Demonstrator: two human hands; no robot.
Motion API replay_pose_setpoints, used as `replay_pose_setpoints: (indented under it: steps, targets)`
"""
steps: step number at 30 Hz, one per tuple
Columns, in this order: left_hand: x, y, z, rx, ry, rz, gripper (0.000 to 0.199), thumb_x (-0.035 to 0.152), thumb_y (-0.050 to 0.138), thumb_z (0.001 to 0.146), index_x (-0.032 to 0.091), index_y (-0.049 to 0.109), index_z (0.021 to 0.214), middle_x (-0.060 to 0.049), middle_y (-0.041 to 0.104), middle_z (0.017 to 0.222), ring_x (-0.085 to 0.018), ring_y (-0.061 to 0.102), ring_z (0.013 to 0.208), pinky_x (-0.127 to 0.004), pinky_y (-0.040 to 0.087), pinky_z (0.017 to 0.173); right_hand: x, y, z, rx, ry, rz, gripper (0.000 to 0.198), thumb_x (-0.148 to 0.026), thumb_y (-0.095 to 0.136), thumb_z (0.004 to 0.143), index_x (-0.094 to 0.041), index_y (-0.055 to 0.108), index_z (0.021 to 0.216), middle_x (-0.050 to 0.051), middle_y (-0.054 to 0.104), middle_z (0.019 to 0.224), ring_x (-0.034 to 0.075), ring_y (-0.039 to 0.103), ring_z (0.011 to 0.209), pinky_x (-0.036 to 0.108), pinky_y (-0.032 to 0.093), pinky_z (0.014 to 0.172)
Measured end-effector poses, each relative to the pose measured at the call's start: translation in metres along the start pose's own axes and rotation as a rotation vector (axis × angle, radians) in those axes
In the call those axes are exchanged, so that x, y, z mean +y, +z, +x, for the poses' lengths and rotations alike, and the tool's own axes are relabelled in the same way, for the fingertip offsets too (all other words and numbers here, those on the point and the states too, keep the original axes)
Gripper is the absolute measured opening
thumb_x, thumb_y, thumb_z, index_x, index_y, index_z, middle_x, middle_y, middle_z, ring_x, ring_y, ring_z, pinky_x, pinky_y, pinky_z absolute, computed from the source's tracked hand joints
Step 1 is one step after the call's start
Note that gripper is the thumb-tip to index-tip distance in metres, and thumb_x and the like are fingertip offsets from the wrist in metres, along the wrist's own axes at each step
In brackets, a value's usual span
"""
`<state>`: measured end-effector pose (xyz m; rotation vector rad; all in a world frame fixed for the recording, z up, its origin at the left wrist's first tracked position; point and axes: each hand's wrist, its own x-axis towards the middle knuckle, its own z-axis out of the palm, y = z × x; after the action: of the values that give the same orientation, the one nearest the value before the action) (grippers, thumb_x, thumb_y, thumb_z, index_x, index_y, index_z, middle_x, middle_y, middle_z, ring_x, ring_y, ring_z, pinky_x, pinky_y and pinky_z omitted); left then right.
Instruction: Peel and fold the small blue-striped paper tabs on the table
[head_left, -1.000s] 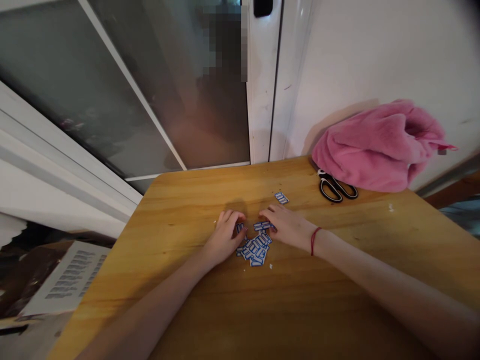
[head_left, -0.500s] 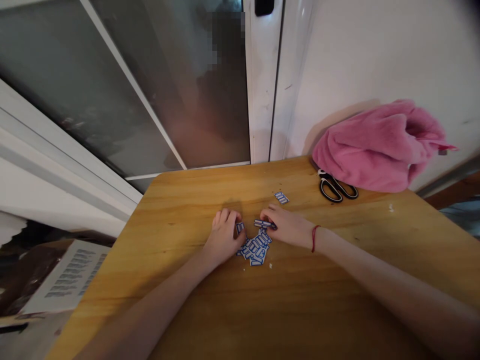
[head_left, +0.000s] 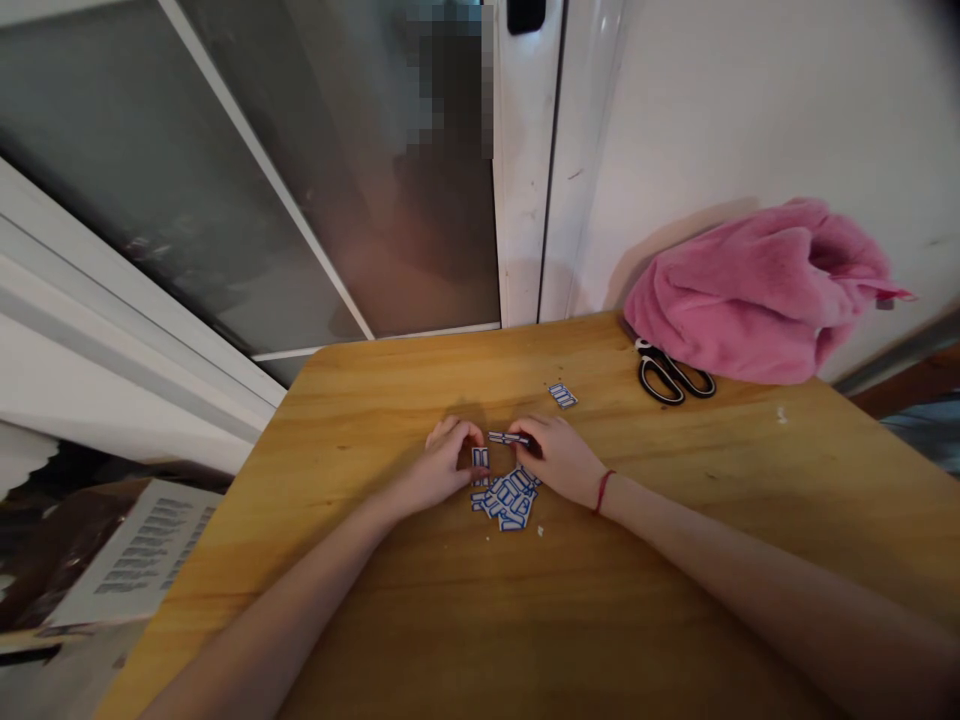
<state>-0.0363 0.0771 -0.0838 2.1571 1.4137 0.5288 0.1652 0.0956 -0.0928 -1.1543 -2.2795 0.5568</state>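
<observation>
My left hand (head_left: pixel 444 462) curls around a small white card with blue markings (head_left: pixel 481 458), its thumb on the lower end and its fingers at the upper end. My right hand (head_left: pixel 559 455) pinches a thin stack of similar cards (head_left: pixel 507 438), seen nearly edge-on. Just below both hands, a loose overlapping pile of blue-and-white cards (head_left: pixel 514 503) lies on the table. One more card (head_left: pixel 562 396) rests apart from the pile, beyond my right hand.
Black-handled scissors (head_left: pixel 664 378) lie at the back right of the wooden table (head_left: pixel 420 620), blades hidden under a pink plush bag (head_left: pixel 750 290). Small white scraps (head_left: pixel 541 531) sit near the pile. A printed carton (head_left: pixel 135 550) stands left. Behind is a glass-panelled door (head_left: pixel 300 180).
My right hand has moved slightly left with its stack, closer to my left hand. The left hand's fingers have shifted, showing more of its card.
</observation>
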Motion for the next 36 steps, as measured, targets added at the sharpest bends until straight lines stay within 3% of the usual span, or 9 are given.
replay_pose_setpoints:
  steps: [5,12,17,19,22,26,32,36]
  targets:
    - [0.0,0.009,-0.001,0.096,0.018,-0.091,0.017,0.02,0.064,0.071,0.019,0.048,0.077,0.002,0.049,0.077,-0.015,0.047,0.076,-0.025,0.039,0.068,0.003,-0.002,0.001,-0.004,0.011,0.096,0.01,-0.015,0.049,0.081,-0.017,0.059,0.084,0.001,0.06,0.076,0.012,0.05,0.066,0.023,0.035,0.062]
    - [0.002,0.011,0.0,0.241,-0.04,-0.262,0.008,0.026,0.058,0.077,0.019,0.06,0.08,0.002,0.051,0.07,-0.011,0.047,0.063,-0.022,0.039,0.059,0.006,0.002,0.003,0.024,0.038,0.162,0.01,-0.018,0.051,0.081,-0.016,0.06,0.084,0.0,0.06,0.071,0.011,0.049,0.061,0.021,0.035,0.058]
    - [0.006,0.014,-0.001,0.139,-0.149,-0.542,0.02,0.034,0.051,0.082,0.017,0.06,0.089,0.001,0.058,0.065,-0.009,0.051,0.05,-0.021,0.042,0.05,0.009,0.004,0.003,0.044,0.048,0.209,0.01,-0.02,0.052,0.081,-0.016,0.061,0.084,0.0,0.061,0.07,0.01,0.049,0.059,0.021,0.035,0.056]
    - [0.006,0.014,-0.002,0.187,-0.159,-0.473,0.02,0.033,0.051,0.082,0.018,0.062,0.088,0.0,0.061,0.068,-0.011,0.055,0.056,-0.022,0.044,0.054,0.009,0.004,0.003,0.042,0.038,0.213,0.01,-0.02,0.052,0.081,-0.017,0.062,0.084,0.001,0.061,0.071,0.011,0.049,0.06,0.021,0.035,0.056]
    - [0.008,0.013,-0.005,0.321,-0.065,-0.232,0.018,0.029,0.053,0.083,0.021,0.066,0.089,-0.001,0.064,0.078,-0.014,0.058,0.071,-0.023,0.045,0.065,0.009,0.002,0.002,0.015,0.012,0.239,0.011,-0.021,0.052,0.082,-0.017,0.062,0.086,0.001,0.062,0.074,0.011,0.05,0.061,0.021,0.036,0.057]
    - [0.007,0.009,-0.006,0.394,-0.031,-0.114,0.022,0.028,0.049,0.086,0.02,0.067,0.096,-0.002,0.061,0.079,-0.013,0.055,0.07,-0.024,0.043,0.064,0.01,0.001,0.002,0.009,0.012,0.267,0.011,-0.02,0.052,0.082,-0.017,0.062,0.088,0.001,0.063,0.077,0.011,0.052,0.064,0.021,0.039,0.059]
    - [-0.001,0.009,-0.002,0.329,0.008,-0.1,0.022,0.028,0.048,0.087,0.022,0.068,0.093,-0.003,0.062,0.09,-0.017,0.053,0.089,-0.029,0.04,0.082,0.011,0.003,0.002,0.024,0.006,0.289,0.012,-0.021,0.056,0.08,-0.017,0.063,0.089,0.002,0.063,0.08,0.012,0.054,0.067,0.022,0.04,0.061]
    - [-0.003,0.009,0.0,0.272,0.02,-0.099,0.023,0.029,0.048,0.087,0.025,0.068,0.097,-0.002,0.062,0.085,-0.017,0.052,0.085,-0.028,0.04,0.078,0.011,0.002,0.002,0.028,0.0,0.311,0.012,-0.022,0.058,0.079,-0.016,0.064,0.088,0.002,0.062,0.079,0.012,0.053,0.067,0.022,0.041,0.06]
